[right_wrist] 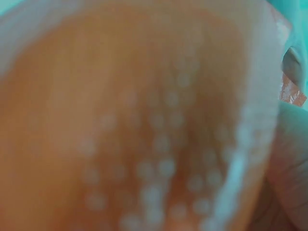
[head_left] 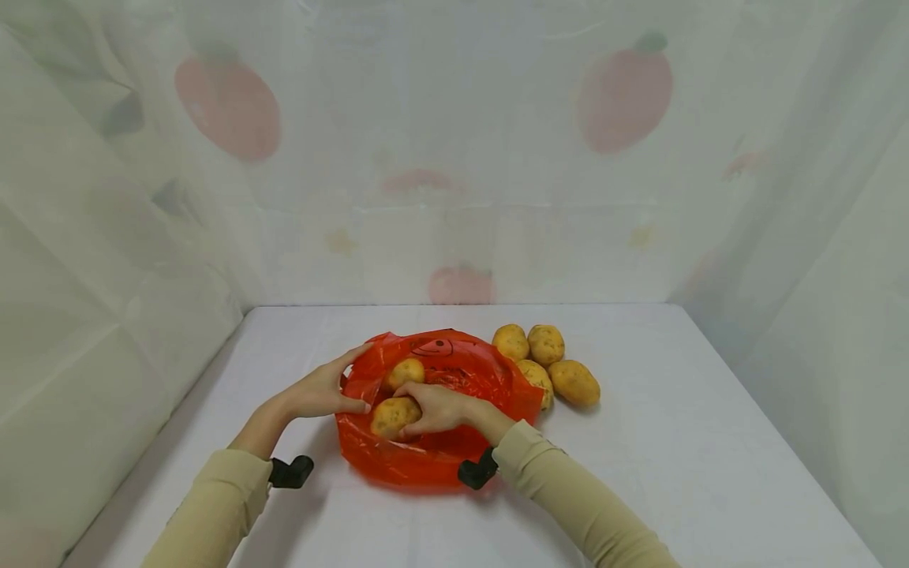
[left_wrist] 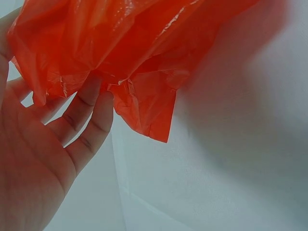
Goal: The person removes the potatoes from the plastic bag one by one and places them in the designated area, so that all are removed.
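Note:
A red plastic bag (head_left: 490, 386) lies with its mouth spread open. My left hand (head_left: 323, 388) holds the bag's left side, thumb toward the front and fingers toward the back. In the left wrist view, the fingers of the left hand (left_wrist: 72, 125) curl against the thin red film (left_wrist: 139, 57). Inside the bag, my right hand (head_left: 440, 409) grips a potato (head_left: 392, 418) between thumb and fingers. Just behind it sits another potato (head_left: 407, 372) in the bag. Blurred reddish plastic (right_wrist: 144, 120) fills most of the right wrist view, hiding the grip there.
Several loose potatoes (head_left: 575, 383) lie close together right of the bag, one partly behind its edge. The white-covered table (head_left: 682, 442) meets pale curtains printed with fruit at the back (head_left: 461, 237) and both sides.

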`<state>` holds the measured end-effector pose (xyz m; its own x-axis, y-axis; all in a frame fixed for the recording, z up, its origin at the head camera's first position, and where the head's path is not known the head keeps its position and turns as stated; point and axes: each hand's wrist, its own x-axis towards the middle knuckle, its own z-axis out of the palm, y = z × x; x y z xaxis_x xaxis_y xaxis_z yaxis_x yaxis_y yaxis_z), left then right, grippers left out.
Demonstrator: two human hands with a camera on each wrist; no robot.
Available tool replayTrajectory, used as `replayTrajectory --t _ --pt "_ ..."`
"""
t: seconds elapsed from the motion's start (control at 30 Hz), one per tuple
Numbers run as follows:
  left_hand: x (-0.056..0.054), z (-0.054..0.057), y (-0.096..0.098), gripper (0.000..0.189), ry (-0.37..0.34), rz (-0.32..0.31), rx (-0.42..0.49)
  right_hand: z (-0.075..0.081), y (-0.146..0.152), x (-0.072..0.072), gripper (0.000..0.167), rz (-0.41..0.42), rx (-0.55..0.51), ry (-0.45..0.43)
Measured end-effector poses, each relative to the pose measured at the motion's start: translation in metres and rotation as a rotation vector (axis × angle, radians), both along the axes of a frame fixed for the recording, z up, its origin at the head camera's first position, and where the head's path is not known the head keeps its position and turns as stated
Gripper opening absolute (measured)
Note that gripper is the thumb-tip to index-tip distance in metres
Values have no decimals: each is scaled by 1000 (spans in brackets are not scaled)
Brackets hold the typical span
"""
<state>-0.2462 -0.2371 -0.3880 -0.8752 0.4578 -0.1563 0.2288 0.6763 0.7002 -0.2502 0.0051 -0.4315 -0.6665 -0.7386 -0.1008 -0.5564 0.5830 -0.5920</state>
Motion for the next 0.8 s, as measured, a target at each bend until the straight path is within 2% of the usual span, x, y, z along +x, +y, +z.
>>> replayTrajectory --t 0.4,0.8 --pt "0 1 -1 92 -1 4 -9 5 10 2 54 7 -5 56" --pt "2 2 0 93 -8 -3 17 19 26 6 57 -31 -16 59"
